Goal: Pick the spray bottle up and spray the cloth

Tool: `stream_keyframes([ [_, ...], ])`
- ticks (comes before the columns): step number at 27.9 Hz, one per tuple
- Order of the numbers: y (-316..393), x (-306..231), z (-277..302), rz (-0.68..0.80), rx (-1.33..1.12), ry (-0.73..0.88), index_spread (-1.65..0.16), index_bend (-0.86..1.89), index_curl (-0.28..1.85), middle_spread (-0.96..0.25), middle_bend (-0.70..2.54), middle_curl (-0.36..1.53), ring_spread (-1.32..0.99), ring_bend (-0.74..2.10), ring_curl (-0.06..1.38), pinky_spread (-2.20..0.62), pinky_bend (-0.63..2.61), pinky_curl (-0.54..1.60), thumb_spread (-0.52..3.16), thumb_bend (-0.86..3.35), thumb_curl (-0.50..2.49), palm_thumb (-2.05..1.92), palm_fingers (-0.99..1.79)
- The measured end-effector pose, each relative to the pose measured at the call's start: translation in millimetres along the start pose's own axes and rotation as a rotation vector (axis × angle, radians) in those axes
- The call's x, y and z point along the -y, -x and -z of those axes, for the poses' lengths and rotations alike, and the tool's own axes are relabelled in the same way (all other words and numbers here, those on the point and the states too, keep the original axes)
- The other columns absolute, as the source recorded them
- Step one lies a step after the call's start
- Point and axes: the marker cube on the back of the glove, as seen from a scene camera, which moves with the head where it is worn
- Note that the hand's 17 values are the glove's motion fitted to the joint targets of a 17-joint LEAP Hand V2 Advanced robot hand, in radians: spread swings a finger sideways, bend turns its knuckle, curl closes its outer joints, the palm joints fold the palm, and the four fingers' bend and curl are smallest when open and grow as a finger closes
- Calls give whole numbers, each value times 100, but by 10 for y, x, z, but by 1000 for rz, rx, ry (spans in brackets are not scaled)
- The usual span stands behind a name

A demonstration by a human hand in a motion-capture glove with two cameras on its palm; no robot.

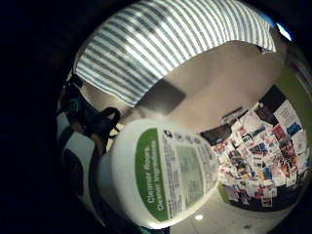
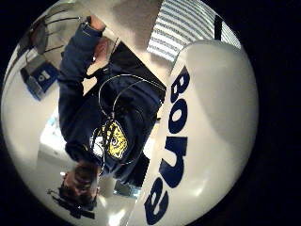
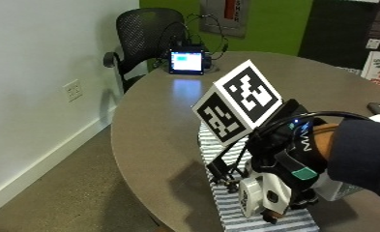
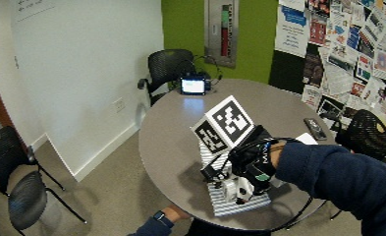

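My gloved right hand [image 3: 286,162] [image 4: 251,164] is above the near part of the round table, its fingers curled round a white spray bottle [image 3: 336,189]. Both palm views are largely filled by the bottle: its green and white back label [image 1: 163,175] in one, its blue "Bona" lettering [image 2: 207,132] in the other. A blue and white striped cloth [image 3: 267,220] [image 4: 235,205] lies flat on the table right under the hand, and it also shows beyond the bottle [image 1: 165,39] [image 2: 183,23]. The nozzle is hidden.
The grey round table [image 3: 157,121] carries a small lit screen [image 3: 186,61] at its far side and a dark remote [image 4: 315,129] at the right. A black mesh chair [image 3: 144,34] stands behind it. The person's bare left hand [image 4: 173,214] is at the near table edge.
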Motion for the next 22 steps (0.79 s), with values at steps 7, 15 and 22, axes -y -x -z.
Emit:
stream_keyframes([
  [7, -24, 0, -20, -7, 6, 13, -30, 5, 16, -16, 90, 54, -22, 95, 47, -33, 61, 40, 71, -3, 69, 99, 126],
  [15, -2, 44, -31, 2, 11, 14, -30, 5, 16, -16, 90, 54, -22, 96, 47, -33, 61, 40, 71, -2, 69, 99, 126],
  [22, 23, 74, 2, 54, 54, -44, -30, 6, 16, -16, 90, 54, -22, 95, 47, -33, 61, 40, 71, -3, 69, 98, 126],
])
